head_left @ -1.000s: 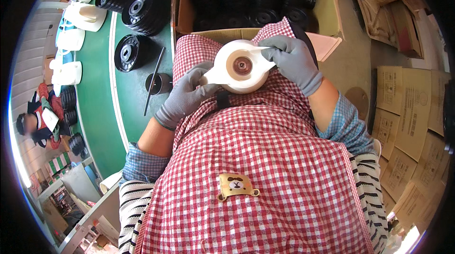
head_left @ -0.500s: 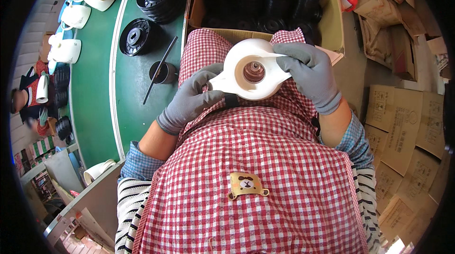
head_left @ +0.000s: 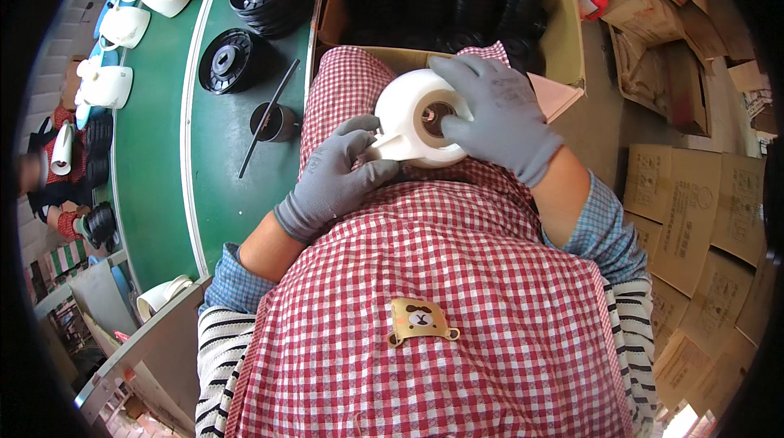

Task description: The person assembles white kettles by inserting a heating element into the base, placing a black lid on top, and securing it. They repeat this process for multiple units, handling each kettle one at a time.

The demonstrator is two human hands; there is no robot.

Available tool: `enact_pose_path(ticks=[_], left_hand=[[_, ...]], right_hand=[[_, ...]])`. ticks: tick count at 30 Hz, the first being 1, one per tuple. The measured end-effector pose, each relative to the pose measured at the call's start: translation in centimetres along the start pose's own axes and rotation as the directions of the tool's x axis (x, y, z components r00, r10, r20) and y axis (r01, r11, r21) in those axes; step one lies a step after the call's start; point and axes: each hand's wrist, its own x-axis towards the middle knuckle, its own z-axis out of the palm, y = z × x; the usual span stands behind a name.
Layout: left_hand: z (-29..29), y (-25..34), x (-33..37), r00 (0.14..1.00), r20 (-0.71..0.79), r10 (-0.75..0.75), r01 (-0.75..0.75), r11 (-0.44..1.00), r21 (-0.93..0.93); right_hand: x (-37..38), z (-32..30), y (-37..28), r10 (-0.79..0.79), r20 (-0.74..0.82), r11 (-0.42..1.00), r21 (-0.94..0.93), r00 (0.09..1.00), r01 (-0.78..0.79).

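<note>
A round white plastic jug body is tilted over my lap, its round opening facing up and to the right. Inside the opening shows a shiny, brownish inner surface, partly covered by my fingers. My left hand, in a grey glove, grips the narrow part that sticks out from the jug's left side. My right hand, gloved alike, is wrapped over the jug's right side, with its fingers at the rim of the opening. Whatever sticks out on that side is hidden under it.
At left, a green table bears a black round part, a dark cup with a thin black rod across it, and white jugs. Ahead stands a carton of stacked black parts. Flattened cartons lie right. A co-worker is far left.
The jug has tilted and turned, its opening now facing more to the right. My right hand has moved left and up from its side projection onto the jug's body. My left hand keeps its grip.
</note>
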Motion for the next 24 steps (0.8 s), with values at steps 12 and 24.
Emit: enact_pose_path(ticks=[12,24], left_hand=[[0.9,1.7,8.8,0.962,-0.037,0.27,-0.228,0.871,0.436],[4.1,2.2,15.2,0.981,0.189,-0.032,-0.146,0.516,0.844]], right_hand=[[3.6,0.8,-2.1,0.17,0.202,0.962,-0.248,0.964,-0.118],[3.4,3.1,2.4,0.31,0.276,0.942,-0.218,0.91,-0.254]])
